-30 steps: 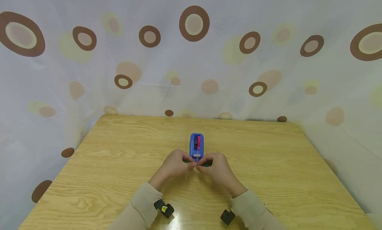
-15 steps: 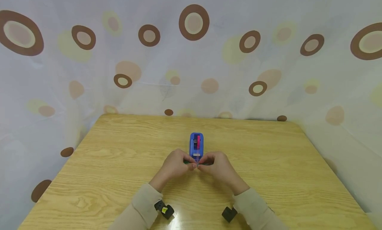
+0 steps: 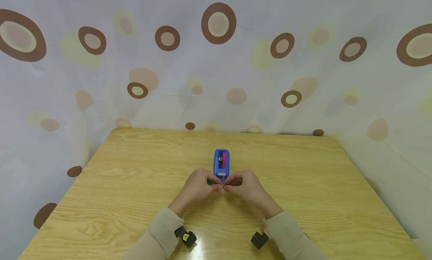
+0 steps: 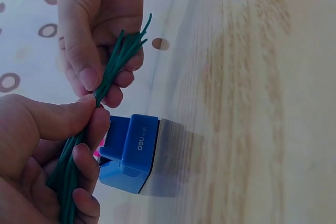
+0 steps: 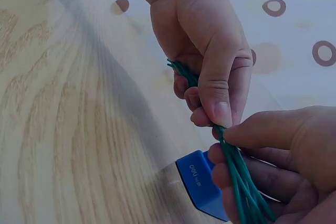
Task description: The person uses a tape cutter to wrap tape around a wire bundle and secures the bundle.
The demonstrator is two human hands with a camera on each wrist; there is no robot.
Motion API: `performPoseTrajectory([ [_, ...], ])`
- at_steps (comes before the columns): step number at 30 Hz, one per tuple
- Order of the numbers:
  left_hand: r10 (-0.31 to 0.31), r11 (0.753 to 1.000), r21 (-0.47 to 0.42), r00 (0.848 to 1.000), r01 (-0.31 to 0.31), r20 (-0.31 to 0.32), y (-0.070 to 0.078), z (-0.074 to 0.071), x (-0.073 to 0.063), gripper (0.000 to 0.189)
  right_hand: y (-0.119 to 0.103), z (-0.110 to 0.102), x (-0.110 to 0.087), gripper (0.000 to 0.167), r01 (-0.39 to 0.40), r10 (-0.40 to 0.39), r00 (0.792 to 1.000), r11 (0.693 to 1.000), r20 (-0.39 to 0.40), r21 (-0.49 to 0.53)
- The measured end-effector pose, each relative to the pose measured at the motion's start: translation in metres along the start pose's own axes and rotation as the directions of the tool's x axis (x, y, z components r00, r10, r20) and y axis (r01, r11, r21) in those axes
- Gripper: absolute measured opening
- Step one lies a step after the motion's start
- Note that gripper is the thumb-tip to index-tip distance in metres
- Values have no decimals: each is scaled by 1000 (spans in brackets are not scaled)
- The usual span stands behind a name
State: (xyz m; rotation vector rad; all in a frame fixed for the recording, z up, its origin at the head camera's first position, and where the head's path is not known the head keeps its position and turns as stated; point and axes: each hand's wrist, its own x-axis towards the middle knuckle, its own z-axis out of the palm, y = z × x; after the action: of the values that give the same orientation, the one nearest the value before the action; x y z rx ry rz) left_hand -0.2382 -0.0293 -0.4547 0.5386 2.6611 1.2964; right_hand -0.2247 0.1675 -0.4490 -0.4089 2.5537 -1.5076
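A bundle of thin dark green wires or cords [image 4: 119, 59] [image 5: 242, 182] is held across both hands, which meet tip to tip at its middle. My left hand [image 3: 197, 185] pinches it between thumb and forefinger, the other fingers curled round one half. With thumb and fingers my right hand [image 3: 249, 189] grips the other half. Right behind the fingertips stands a blue tape dispenser [image 3: 216, 167] [image 4: 142, 142] with a pink core. A narrow clear strip seems to run from its cutter towards the fingertips. Whether tape lies round the bundle is hidden by the fingers.
Both hands are above a wood-grain table [image 3: 135, 166], whose far edge meets a pale curtain [image 3: 236, 72] with brown circles. Black wrist devices [image 3: 185, 236] sit at both sleeves, close over the table.
Both hands stay at the bundle with only slight finger shifts. The dispenser and background sit marginally higher in the head view, as the camera has tilted a little.
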Motion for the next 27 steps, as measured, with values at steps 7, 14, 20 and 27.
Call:
performPoseTrajectory([
  [7, -37, 999, -40, 999, 37, 6, -1, 0, 0, 4, 1, 3, 0, 5, -13, 14, 999, 999, -32, 36],
  [14, -26, 998, -50, 1000, 27, 7, -3, 0, 1, 5, 3, 7, 1, 6, -3, 6, 999, 998, -50, 59],
  [20, -8, 999, -35, 1000, 9, 28, -4, 0, 2, 7, 4, 8, 0, 7, 22, -20, 997, 999, -74, 33],
  [27, 14, 999, -39, 995, -11, 99, -6, -3, 4, 13, 1, 10, -1, 10, 34, -37, 992, 999, -124, -29],
])
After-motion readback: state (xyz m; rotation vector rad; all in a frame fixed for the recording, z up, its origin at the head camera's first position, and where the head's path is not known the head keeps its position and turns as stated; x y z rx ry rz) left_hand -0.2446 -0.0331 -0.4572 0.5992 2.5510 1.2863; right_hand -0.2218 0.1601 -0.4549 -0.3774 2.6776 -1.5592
